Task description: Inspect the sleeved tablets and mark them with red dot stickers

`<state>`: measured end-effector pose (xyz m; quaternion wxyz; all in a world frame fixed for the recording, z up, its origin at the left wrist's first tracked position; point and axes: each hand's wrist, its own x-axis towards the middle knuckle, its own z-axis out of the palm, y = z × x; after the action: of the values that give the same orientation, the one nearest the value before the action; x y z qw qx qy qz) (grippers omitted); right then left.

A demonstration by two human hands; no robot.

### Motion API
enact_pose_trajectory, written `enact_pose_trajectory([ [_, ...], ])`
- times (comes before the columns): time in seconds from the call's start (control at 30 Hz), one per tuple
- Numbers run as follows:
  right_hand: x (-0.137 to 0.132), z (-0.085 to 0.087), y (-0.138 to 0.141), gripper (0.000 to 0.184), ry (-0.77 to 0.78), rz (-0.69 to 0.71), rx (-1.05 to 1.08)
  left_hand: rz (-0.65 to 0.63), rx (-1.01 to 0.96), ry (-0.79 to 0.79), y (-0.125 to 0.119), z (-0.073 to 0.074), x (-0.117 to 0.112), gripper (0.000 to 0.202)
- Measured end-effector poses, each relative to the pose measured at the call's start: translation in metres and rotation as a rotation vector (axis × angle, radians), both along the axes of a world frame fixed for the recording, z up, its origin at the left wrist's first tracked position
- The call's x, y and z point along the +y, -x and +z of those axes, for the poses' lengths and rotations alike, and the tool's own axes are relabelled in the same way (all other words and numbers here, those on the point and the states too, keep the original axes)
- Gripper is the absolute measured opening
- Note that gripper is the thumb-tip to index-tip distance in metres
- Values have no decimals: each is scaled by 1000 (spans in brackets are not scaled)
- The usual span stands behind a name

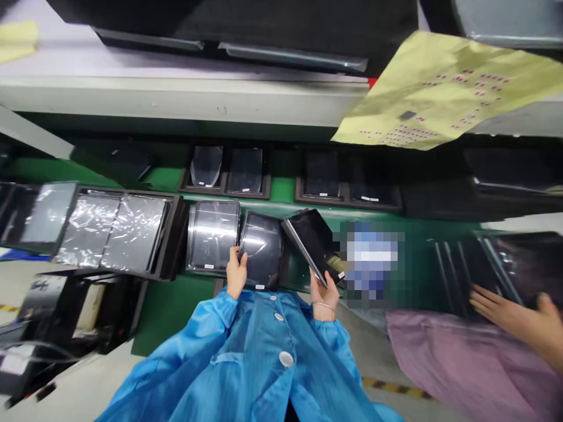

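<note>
My left hand [236,273] is closed at the left edge of a dark, glossy flat panel [263,246] lying just in front of my body, a small white label on its near edge. My right hand [324,296] grips the near end of a tilted black panel [313,237], which has a pale side edge and a small white label at one corner. Whether it is one panel or two together I cannot tell. Left of my left hand lies a film-covered panel [214,234] with shiny reflections.
Black trays [269,193] with labelled panels line the back of the green bench [176,310]. Film-wrapped panels [132,228] sit in a tray at left. A yellow sheet [409,111] hangs from the shelf [185,99]. At right, a co-worker's hands [505,313] touch dark panels, above a pink garment [457,351].
</note>
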<state>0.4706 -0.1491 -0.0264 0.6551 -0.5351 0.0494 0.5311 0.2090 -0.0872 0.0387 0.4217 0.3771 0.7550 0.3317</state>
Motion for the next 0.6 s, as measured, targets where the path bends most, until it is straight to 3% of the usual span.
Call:
enact_pose_trajectory([
  [0.17,12,-8,8,32,-1,80,41,221,-103,-88,-1,23,-26,45],
  [0.3,3,-6,13,32,-11,338,-29,278,-107,-120,-9,33,-26,45],
  [0.47,-23,5,-9,32,-5,784,-328,187,80,-121,-1,48,-19,40],
  [0.6,-12,11,-5,47,56,875,-801,37,305,-25,-5,52,-24,33],
])
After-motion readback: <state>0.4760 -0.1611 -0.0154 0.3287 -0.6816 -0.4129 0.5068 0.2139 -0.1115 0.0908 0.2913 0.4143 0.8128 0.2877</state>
